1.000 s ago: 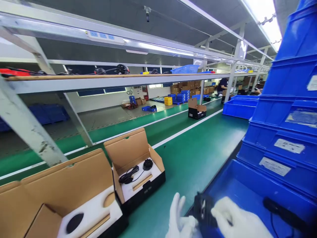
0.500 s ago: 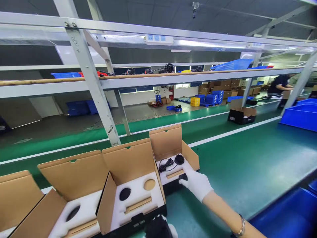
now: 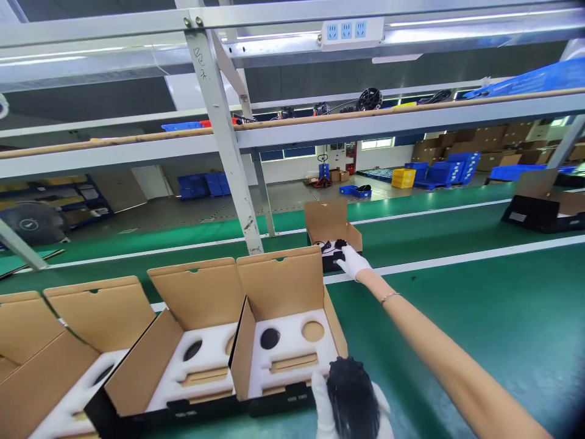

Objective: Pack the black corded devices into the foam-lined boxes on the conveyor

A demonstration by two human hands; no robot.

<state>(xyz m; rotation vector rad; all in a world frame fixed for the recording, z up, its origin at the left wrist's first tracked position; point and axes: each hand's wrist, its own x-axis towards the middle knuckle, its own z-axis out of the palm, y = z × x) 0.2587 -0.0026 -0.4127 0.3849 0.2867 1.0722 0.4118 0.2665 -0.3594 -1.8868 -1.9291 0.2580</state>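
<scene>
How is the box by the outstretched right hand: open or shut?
Open: its brown lid stands raised behind the box, with black cable showing inside.

At six o'clock, the box (image 3: 284,289) shows plain brown cardboard inside, matt and smooth, its outer front black with a dull finish. The insert (image 3: 292,336) is white foam, soft-looking and matt. At five o'clock, the black piece (image 3: 353,399) looks like plastic, toothed along its rim, with glossy streaks. Left hand (image 3: 323,407) and right hand (image 3: 354,264), the latter at four o'clock, wear matt white gloves resembling cloth; the bracelet (image 3: 390,297) is shiny metal. The belt (image 3: 475,311) is smooth, with a soft sheen. Toward ten o'clock, the post (image 3: 227,122) is scuffed painted metal, the shelf edging (image 3: 150,141) wood-like.
</scene>
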